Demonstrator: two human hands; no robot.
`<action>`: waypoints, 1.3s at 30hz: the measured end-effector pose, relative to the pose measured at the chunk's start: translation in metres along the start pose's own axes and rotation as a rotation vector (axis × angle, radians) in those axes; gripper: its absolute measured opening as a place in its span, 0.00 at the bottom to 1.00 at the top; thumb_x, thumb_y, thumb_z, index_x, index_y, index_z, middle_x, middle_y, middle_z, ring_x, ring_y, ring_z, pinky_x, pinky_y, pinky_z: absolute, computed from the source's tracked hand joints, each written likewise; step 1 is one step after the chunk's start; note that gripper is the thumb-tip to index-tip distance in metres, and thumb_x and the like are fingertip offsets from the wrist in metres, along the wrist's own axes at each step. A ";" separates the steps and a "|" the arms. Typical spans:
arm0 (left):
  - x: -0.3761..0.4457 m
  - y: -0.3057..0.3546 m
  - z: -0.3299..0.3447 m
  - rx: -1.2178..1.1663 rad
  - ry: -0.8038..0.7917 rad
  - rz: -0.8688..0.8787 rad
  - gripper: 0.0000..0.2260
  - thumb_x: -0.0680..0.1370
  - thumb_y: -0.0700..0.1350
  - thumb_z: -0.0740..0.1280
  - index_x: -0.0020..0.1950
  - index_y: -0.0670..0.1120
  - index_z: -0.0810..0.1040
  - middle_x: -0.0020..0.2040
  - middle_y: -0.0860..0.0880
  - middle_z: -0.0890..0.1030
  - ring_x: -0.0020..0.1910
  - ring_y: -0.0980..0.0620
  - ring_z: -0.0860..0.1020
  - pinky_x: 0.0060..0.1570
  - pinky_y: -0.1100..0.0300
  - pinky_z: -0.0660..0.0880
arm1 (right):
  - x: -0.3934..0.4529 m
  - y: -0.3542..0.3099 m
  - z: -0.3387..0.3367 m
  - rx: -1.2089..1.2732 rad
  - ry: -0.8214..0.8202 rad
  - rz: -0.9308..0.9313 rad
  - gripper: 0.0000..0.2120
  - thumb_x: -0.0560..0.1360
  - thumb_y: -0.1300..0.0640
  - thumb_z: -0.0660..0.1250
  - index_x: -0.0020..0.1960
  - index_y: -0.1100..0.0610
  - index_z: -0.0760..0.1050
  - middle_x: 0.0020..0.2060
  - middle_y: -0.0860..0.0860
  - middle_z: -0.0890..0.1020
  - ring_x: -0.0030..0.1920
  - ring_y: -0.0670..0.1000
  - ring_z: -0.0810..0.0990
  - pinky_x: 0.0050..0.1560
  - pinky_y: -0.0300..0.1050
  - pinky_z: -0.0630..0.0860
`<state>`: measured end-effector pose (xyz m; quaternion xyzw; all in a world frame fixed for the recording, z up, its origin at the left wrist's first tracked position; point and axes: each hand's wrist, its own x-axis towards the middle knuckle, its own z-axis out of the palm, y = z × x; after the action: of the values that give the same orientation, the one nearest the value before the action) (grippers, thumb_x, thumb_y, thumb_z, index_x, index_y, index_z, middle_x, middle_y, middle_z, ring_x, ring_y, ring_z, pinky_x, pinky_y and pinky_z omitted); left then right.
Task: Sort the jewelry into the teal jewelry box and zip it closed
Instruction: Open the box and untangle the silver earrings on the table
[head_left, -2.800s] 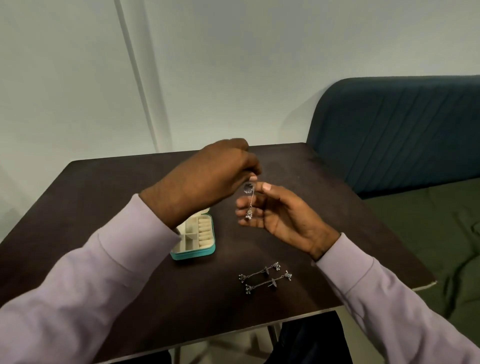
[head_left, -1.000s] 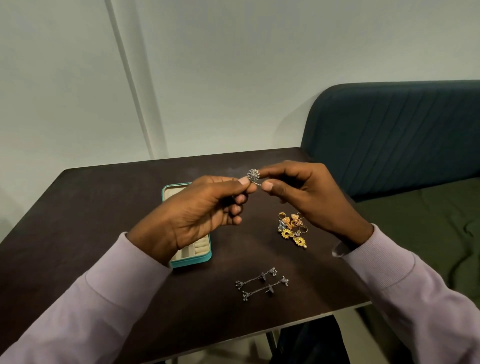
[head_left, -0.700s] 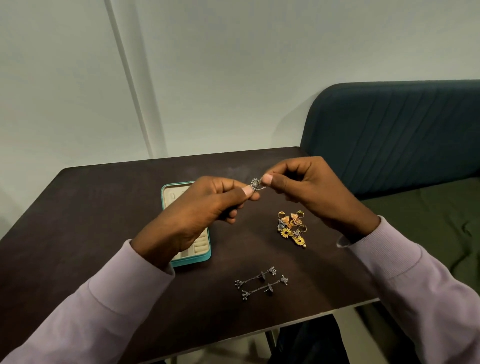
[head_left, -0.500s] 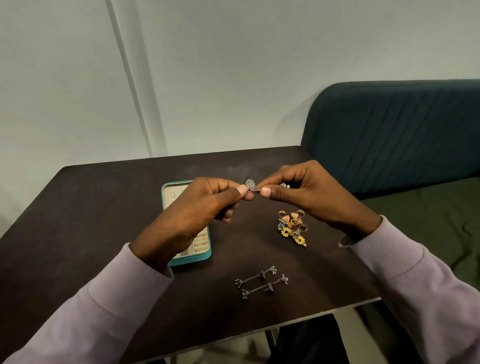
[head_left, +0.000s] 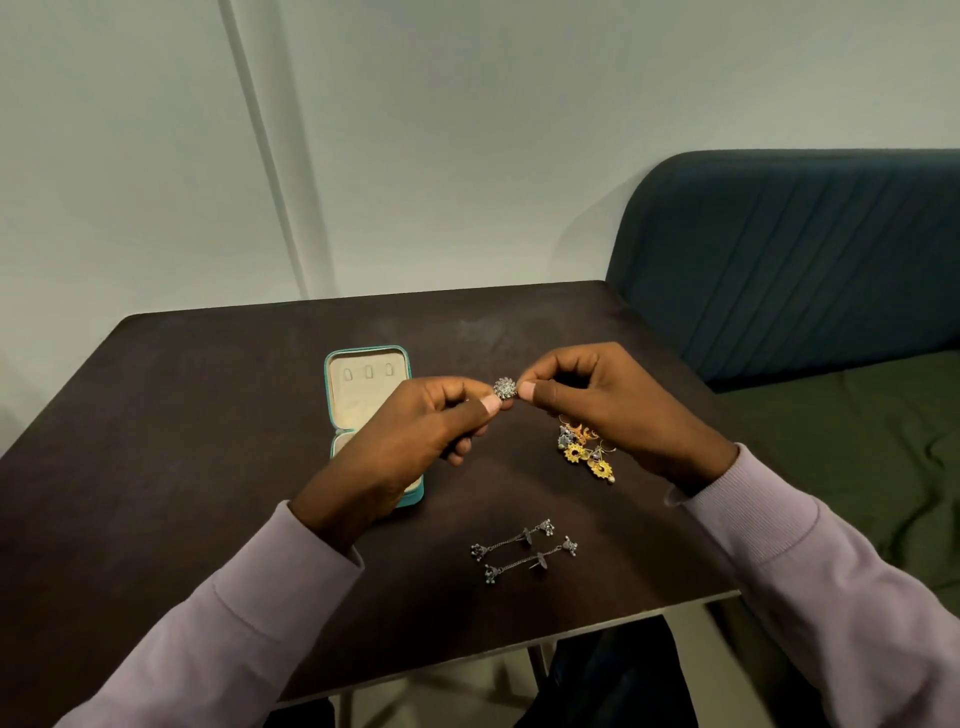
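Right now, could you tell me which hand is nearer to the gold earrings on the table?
Right. The right hand hovers just above the gold earrings; the left hand is farther away, over the teal jewelry box.

Table (head_left: 208, 426): left portion bare, as is the far strip behind the box (head_left: 363, 400). Box lies open, lid flat toward the wall; left hand (head_left: 415, 441) overhangs its near tray. Gold earrings (head_left: 587, 449) lie under the right hand (head_left: 608, 410). Two silver drop earrings (head_left: 522, 551) occupy the near centre between the forearms. Sofa (head_left: 789, 260) bounds the right side.
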<state>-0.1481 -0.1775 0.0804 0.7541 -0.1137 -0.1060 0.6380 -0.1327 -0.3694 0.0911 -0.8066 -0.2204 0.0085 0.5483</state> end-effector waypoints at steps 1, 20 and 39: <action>0.000 -0.002 0.002 -0.004 0.008 0.000 0.07 0.78 0.41 0.63 0.49 0.44 0.81 0.31 0.51 0.72 0.28 0.60 0.69 0.30 0.66 0.68 | 0.000 0.004 0.002 0.027 0.007 0.031 0.04 0.74 0.61 0.68 0.45 0.61 0.81 0.35 0.53 0.81 0.35 0.46 0.76 0.34 0.38 0.72; 0.001 -0.087 0.027 0.530 0.118 -0.009 0.07 0.75 0.48 0.67 0.47 0.49 0.83 0.42 0.53 0.83 0.39 0.60 0.78 0.39 0.68 0.72 | -0.006 0.085 0.016 -0.202 -0.271 0.220 0.04 0.73 0.63 0.69 0.45 0.57 0.82 0.39 0.46 0.83 0.39 0.40 0.79 0.43 0.35 0.74; 0.024 -0.124 0.042 0.840 0.230 0.025 0.09 0.75 0.48 0.66 0.53 0.50 0.82 0.47 0.48 0.82 0.45 0.53 0.77 0.44 0.59 0.74 | 0.006 0.116 0.038 -0.396 -0.201 0.215 0.05 0.73 0.63 0.68 0.42 0.54 0.81 0.33 0.46 0.81 0.31 0.37 0.76 0.35 0.28 0.71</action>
<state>-0.1336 -0.2043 -0.0487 0.9538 -0.0841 0.0420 0.2854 -0.0967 -0.3685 -0.0256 -0.9123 -0.1840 0.1036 0.3508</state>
